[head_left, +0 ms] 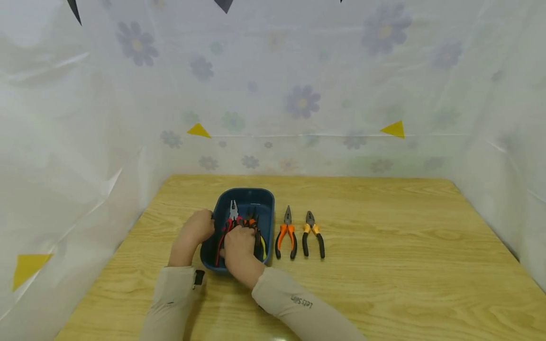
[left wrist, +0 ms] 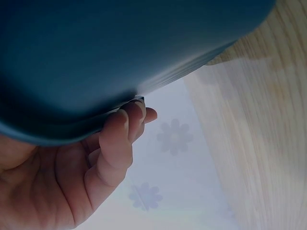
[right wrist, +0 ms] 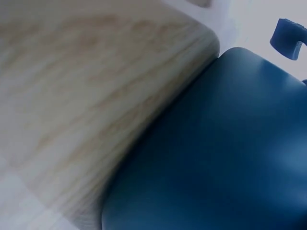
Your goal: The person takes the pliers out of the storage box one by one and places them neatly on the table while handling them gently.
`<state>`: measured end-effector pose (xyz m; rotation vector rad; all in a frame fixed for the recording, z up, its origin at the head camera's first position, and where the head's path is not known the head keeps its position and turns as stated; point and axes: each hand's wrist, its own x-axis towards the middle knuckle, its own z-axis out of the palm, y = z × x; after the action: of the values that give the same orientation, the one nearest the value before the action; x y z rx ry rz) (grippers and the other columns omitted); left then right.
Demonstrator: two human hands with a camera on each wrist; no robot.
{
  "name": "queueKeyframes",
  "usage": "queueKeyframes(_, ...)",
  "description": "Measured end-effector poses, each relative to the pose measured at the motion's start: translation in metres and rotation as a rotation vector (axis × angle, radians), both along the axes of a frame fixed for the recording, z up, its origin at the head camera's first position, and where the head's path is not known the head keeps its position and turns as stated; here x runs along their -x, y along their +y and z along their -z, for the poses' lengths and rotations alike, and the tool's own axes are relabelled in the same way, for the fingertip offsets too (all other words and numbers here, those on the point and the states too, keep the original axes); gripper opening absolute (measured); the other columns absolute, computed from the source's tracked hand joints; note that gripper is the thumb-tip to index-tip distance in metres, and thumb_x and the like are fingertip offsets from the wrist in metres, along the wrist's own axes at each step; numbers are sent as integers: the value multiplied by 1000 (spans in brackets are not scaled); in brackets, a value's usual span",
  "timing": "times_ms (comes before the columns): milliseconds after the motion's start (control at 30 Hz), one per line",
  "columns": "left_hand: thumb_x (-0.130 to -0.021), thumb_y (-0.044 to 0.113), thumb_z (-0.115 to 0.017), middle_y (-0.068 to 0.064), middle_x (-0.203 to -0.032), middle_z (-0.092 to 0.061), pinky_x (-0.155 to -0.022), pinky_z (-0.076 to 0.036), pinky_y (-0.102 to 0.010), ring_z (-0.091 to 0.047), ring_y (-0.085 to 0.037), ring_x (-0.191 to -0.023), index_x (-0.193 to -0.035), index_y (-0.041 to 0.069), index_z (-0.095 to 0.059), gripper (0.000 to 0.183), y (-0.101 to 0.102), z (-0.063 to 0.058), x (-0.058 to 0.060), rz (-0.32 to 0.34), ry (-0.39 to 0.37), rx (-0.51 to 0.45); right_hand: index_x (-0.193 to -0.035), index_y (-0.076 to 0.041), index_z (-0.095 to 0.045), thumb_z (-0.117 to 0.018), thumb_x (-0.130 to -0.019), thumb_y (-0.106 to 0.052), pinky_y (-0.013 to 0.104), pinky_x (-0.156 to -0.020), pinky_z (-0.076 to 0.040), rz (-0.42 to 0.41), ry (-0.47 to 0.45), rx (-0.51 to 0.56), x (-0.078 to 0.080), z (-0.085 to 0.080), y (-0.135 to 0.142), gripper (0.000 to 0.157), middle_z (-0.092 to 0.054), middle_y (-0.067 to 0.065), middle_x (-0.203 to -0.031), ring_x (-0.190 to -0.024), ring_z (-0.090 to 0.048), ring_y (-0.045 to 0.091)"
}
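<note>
A dark blue plastic bin stands on the table and holds several hand tools. Inside it are combination pliers with red handles, their jaws pointing away from me. At its left side my left hand grips the rim; the left wrist view shows curled fingers at the edge. My right hand reaches into the bin over the tools, and its fingertips are hidden, so a grip cannot be made out. Beside it lies a yellow-and-black handle. Only the bin's outer wall fills most of the right wrist view.
Right of the bin, long-nose pliers with orange-and-black handles lie on the wooden table. Next to them are pliers with yellow-and-black handles. Flower-patterned sheeting surrounds the table at the back and sides.
</note>
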<state>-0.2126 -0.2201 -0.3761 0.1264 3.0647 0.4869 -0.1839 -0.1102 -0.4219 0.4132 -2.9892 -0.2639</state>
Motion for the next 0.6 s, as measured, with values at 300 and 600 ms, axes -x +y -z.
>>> queueKeyframes(300,-84,-3,-51,-23,-80,-65,-64,-51,-47,-59,-28,-69,-82,-9,-63,14,-2,0,0,13,28,4,-92,-9,-71,-65,-70,-73,32,-64,-48,16,-3,4,2,0,-6,68,-55,5,-75,-71,-59,21)
queueKeyframes(600,-85,-3,-51,-22,-81,-65,-65,-51,-46,-58,-27,-70,-82,-9,-63,14,-3,3,2,18,18,2,-93,-8,-69,-63,-63,-80,31,-56,-47,86,0,-60,4,1,-10,78,-54,7,-75,-67,-57,22)
